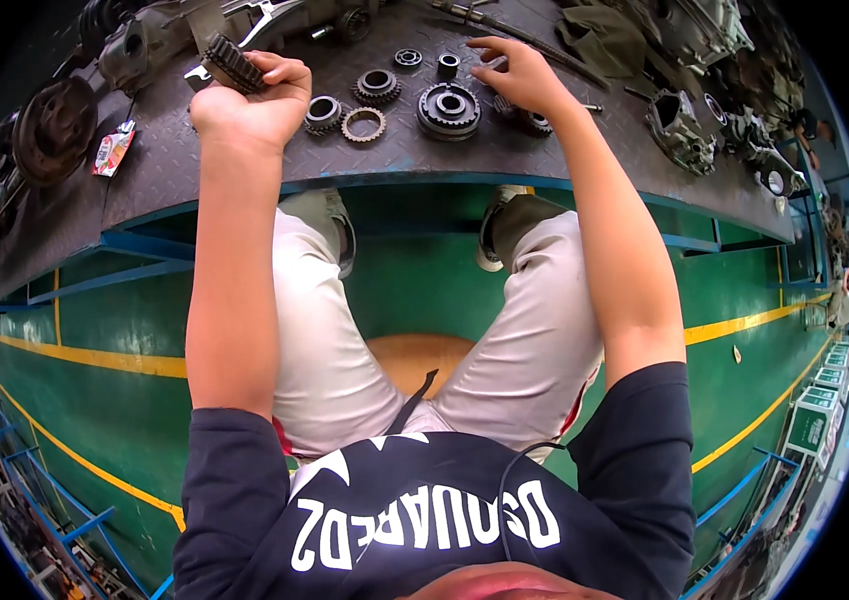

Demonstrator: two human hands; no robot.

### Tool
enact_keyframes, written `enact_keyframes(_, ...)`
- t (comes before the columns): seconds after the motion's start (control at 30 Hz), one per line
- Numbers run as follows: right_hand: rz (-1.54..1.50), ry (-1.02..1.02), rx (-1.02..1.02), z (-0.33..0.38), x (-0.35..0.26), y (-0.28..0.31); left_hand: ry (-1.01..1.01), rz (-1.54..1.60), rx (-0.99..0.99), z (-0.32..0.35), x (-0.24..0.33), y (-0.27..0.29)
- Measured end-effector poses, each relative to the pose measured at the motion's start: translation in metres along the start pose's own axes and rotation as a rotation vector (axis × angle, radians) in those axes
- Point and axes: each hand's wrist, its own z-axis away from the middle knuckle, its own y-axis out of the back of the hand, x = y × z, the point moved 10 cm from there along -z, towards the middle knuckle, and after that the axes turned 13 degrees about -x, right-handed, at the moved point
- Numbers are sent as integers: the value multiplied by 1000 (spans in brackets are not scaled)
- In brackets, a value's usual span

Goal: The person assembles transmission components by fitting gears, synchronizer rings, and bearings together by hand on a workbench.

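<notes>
My left hand (pixel 252 108) is closed around a dark toothed gear (pixel 231 62), held up over the left part of the metal bench. Over to the right, my right hand (pixel 526 76) has its fingers apart with nothing visible in them. Nearest its fingertips stands a small dark bushing (pixel 448 66), not touched. Between the hands lie a small bearing (pixel 407 58), a gear (pixel 377 86), another gear (pixel 323 114), a bronze-coloured toothed ring (pixel 363 125) and a large synchronizer hub (pixel 449 112). My right wrist partly hides more gears (pixel 536 123).
The steel bench top (pixel 274 165) has a blue-edged front above my knees. A long shaft (pixel 519 38) lies at the back. Metal housings (pixel 682 130) stand on the right, a rusty drum (pixel 54 130) on the left. A red-and-white packet (pixel 114 148) lies near the drum.
</notes>
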Motion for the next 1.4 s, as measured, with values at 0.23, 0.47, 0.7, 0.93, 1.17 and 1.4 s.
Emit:
enact_keyframes(0.23,182,144,-42,-30,-23,-22,161,11,-48,11,-38,-8)
enact_keyframes(0.47,116,94,-38,-18,-48,-2,152,-192,23,18,-47,-2)
enact_keyframes(0.7,-45,126,-218,37,-88,6,178,-394,-85,16,-54,-10)
enact_keyframes(0.93,-20,111,-238,37,-93,-2,188,-535,-72,13,-59,-9)
enact_keyframes(1.17,-87,116,-209,34,-87,-5,93,-834,-26,20,-70,-19)
enact_keyframes(1.4,-71,156,-178,39,-86,2,-189,-1656,-309,15,-78,-66)
